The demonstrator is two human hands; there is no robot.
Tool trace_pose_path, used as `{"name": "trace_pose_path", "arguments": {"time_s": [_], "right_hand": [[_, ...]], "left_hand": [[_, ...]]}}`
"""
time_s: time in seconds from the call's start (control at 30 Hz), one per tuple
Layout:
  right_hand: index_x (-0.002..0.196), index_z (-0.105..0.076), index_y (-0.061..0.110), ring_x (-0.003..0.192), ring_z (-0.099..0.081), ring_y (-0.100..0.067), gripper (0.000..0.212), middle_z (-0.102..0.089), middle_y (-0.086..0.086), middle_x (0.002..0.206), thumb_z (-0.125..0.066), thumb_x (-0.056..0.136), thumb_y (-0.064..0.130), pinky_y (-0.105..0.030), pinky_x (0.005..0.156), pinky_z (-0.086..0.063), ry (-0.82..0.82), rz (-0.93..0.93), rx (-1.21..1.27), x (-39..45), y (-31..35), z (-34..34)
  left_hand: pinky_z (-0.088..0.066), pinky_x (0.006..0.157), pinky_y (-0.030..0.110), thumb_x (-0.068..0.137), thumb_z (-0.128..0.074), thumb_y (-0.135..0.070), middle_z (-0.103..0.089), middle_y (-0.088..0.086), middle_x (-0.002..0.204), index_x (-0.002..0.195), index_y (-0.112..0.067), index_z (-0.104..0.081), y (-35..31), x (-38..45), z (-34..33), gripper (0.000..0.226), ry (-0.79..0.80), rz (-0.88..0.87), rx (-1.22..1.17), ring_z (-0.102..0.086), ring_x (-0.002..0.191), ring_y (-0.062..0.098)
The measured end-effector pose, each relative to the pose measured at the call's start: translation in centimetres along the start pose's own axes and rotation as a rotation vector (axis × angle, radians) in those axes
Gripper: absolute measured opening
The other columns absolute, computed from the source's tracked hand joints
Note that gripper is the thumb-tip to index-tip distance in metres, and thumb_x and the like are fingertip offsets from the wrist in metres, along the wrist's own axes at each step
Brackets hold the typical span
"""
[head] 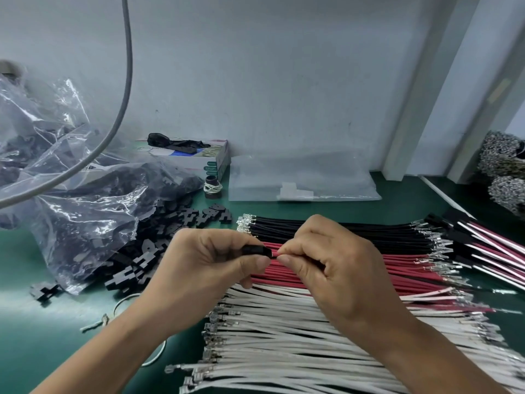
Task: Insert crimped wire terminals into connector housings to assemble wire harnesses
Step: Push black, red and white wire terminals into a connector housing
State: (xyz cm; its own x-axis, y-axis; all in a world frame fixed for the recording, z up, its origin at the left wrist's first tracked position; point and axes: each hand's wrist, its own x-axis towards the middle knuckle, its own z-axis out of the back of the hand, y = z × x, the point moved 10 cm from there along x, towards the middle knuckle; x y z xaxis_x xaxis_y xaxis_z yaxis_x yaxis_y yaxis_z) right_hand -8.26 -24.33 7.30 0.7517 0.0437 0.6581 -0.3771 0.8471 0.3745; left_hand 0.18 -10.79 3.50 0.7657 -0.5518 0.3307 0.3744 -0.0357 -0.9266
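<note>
Fingers of the left hand [210, 260] pinch a small black plastic connector housing [257, 249], while those of the right hand [326, 260] pinch a red insulated wire [275, 253] at the housing's open end, both held above the green bench [42, 322]. Housing and wire lie roughly level, long axes running left to right, the housing's opening facing right toward the wire; the crimped terminal is hidden. Likely faults: a tilted or rotated terminal may jam or fail to latch, and pushing on the soft wire may buckle it. Rows of black wires [341, 231], red wires [412, 268] and white wires [284, 336] lie beneath.
</note>
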Motion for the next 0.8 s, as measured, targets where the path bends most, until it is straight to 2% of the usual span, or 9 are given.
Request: {"name": "trace_pose_path", "arguments": {"time_s": [0.13, 0.27, 0.37, 0.47, 0.6, 0.7, 0.8], "right_hand": [[0.088, -0.075, 0.024, 0.078, -0.060, -0.008, 0.012, -0.058, 0.016, 0.086, -0.067, 0.090, 0.033, -0.024, 0.065, -0.049, 0.015, -0.028, 0.053, 0.0, -0.7, 0.2], [0.086, -0.075, 0.020, 0.075, -0.058, -0.006, 0.014, -0.057, 0.015, 0.083, -0.066, 0.091, 0.029, -0.014, 0.067, -0.044, 0.008, -0.013, 0.045, 0.0, -0.4, 0.1], [0.083, -0.074, 0.015, 0.073, -0.056, -0.006, 0.014, -0.057, 0.012, 0.082, -0.067, 0.091, 0.024, -0.019, 0.065, -0.047, 0.004, 0.038, 0.017, -0.2, 0.5, -0.3], [0.083, -0.073, 0.014, 0.072, -0.055, -0.006, 0.014, -0.057, 0.010, 0.082, -0.067, 0.092, 0.022, -0.023, 0.064, -0.048, -0.026, 0.070, 0.013, -0.4, 0.9, -0.1], [0.093, -0.071, 0.021, 0.080, -0.055, -0.007, 0.014, -0.057, 0.013, 0.089, -0.063, 0.095, 0.032, -0.025, 0.066, -0.047, -0.071, 0.104, -0.110, 0.1, 1.3, 1.0], [0.105, -0.063, 0.036, 0.076, -0.055, 0.002, 0.012, -0.058, 0.024, 0.093, -0.059, 0.095, 0.043, -0.019, 0.063, -0.042, 0.049, -0.024, -0.294, 0.4, -1.2, 1.0], [0.098, -0.064, 0.039, 0.069, -0.059, -0.002, 0.017, -0.065, 0.021, 0.083, -0.052, 0.096, 0.050, -0.023, 0.057, -0.038, 0.159, -0.220, -0.513, 0.4, -6.2, 2.6]], "left_hand": [[-0.059, 0.061, 0.026, 0.076, -0.086, -0.026, -0.078, 0.008, 0.078, 0.092, -0.023, -0.084, -0.2, 0.1, 0.1, 0.016, 0.004, -0.027, 0.003, -0.069, 0.060, 0.017], [-0.059, 0.062, 0.026, 0.075, -0.085, -0.020, -0.078, 0.010, 0.077, 0.091, -0.023, -0.084, 0.0, 0.0, 0.2, 0.016, -0.007, -0.012, -0.004, -0.069, 0.059, 0.018], [-0.059, 0.062, 0.026, 0.075, -0.086, -0.025, -0.077, 0.009, 0.075, 0.090, -0.023, -0.084, 0.3, -0.4, 0.0, 0.015, 0.017, 0.006, 0.015, -0.069, 0.059, 0.017], [-0.058, 0.062, 0.024, 0.078, -0.084, -0.019, -0.077, 0.008, 0.075, 0.090, -0.023, -0.084, -0.1, -0.7, -0.3, 0.013, 0.032, -0.019, 0.017, -0.070, 0.059, 0.017], [-0.059, 0.062, 0.026, 0.070, -0.084, -0.017, -0.076, 0.016, 0.074, 0.087, -0.013, -0.083, -0.6, -0.2, 0.1, 0.017, -0.045, -0.021, -0.119, -0.068, 0.059, 0.021], [-0.059, 0.063, 0.024, 0.066, -0.082, -0.015, -0.075, 0.019, 0.075, 0.087, -0.004, -0.081, -0.7, 0.1, 1.5, 0.024, -0.130, -0.004, -0.208, -0.068, 0.059, 0.021], [-0.059, 0.062, 0.022, 0.066, -0.081, -0.014, -0.075, 0.018, 0.074, 0.087, -0.002, -0.080, -0.6, 0.2, 2.8, 0.023, -0.208, 0.018, -0.221, -0.067, 0.059, 0.020]]}}
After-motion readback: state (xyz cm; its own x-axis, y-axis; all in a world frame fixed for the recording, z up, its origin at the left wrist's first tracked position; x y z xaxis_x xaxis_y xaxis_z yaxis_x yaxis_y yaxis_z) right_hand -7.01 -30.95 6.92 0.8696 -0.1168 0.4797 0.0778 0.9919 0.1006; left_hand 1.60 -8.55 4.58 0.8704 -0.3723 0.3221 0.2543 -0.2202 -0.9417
